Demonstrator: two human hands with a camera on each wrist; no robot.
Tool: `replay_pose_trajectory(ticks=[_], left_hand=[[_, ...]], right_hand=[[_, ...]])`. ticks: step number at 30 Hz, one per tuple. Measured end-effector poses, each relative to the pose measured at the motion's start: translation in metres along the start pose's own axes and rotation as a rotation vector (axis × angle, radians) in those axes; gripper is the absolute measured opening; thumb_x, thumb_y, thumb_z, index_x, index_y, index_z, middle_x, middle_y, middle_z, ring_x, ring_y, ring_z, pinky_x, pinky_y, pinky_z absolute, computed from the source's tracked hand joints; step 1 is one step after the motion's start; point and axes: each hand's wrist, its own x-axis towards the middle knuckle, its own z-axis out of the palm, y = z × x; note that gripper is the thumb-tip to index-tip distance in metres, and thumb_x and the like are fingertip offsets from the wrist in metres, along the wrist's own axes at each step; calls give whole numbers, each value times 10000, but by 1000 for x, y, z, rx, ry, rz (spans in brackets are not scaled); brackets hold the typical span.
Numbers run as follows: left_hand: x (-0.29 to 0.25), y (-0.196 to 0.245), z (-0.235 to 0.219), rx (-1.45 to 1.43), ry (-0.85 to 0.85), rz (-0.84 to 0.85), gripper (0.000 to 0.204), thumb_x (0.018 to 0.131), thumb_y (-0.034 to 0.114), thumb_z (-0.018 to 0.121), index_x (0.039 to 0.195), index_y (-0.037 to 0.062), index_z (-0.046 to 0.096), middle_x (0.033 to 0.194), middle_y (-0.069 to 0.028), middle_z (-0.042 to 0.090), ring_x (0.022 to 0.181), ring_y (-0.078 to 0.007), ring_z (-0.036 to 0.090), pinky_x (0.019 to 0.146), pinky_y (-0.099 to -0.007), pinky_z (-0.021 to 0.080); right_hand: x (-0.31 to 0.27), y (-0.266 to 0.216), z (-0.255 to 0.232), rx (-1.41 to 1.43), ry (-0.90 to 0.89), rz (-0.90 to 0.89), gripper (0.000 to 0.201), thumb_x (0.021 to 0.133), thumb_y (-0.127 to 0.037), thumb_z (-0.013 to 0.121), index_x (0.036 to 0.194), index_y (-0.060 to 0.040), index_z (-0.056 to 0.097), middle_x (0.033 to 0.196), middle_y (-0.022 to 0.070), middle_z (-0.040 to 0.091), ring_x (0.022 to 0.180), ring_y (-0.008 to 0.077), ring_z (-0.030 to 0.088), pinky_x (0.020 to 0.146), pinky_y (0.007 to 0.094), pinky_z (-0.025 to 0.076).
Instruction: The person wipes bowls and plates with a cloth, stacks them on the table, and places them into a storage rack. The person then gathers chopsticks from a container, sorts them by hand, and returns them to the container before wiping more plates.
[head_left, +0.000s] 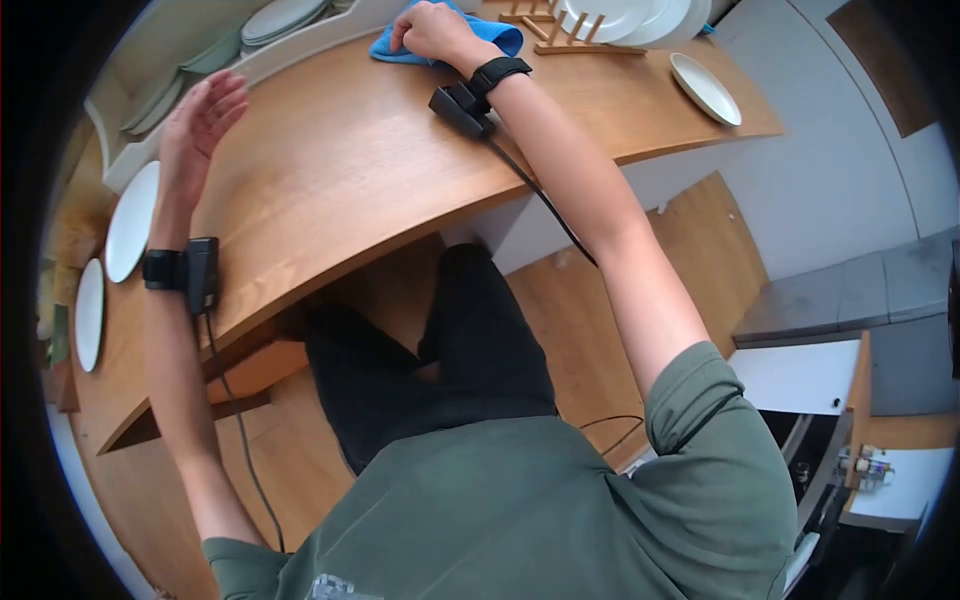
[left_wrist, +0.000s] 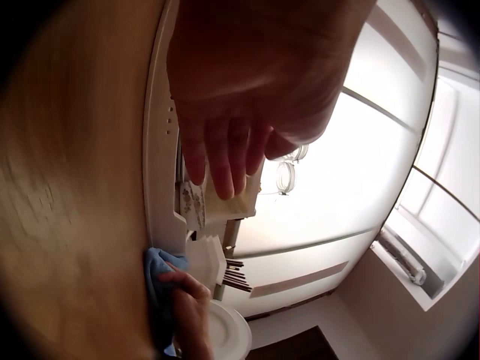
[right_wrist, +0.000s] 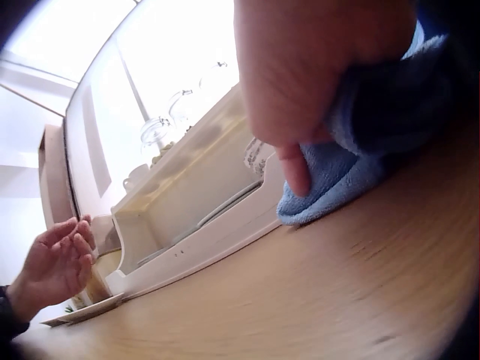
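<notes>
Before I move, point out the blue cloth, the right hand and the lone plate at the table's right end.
Blue cloth (right_wrist: 337, 181): right wrist view, on its lower folded part.
Right hand (head_left: 437, 32): head view, on its back.
Lone plate (head_left: 705, 89): head view, on the middle of its face.

A home, by the looks of it, kitchen or dining corner! Plates (head_left: 706, 90) on the table (head_left: 340, 150), a dish rack (head_left: 600, 50), cup (right_wrist: 137, 178), glass jars (right_wrist: 155, 131), wood floor (head_left: 690, 240) below.

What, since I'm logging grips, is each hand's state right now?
Left hand: open, holding nothing.
Right hand: closed, holding the blue cloth on the wooden tabletop.
</notes>
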Motion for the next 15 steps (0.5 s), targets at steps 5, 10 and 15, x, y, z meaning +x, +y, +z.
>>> replay_pose_trajectory(ticks=[5,10,15], left_hand=[[-3,-17,-22,-104,22,-25,362,976,233,456,1247,2,516,1085,-55,631,912,-97,611,850,-243,506],[-10,-23,-14,-143,89,30,365,969,252,489,1256,29,526,926,43,612,739,-24,538,686,-168,462],[-17,-18,5,-180,245,30,329,964,249,475,1174,13,570,630,85,427,449,-1,295,418,-170,257]], right_hand=[[-1,39,-3,-26,21,-99,212,727,-24,536,814,-73,723,733,167,676,694,245,661,666,345,523],[-22,32,-34,-88,-25,-146,285,675,-46,512,807,-148,743,787,166,677,761,315,656,731,377,520],[-40,32,-58,-118,-139,-172,354,633,42,441,851,-60,701,870,200,661,848,344,625,779,377,488]])
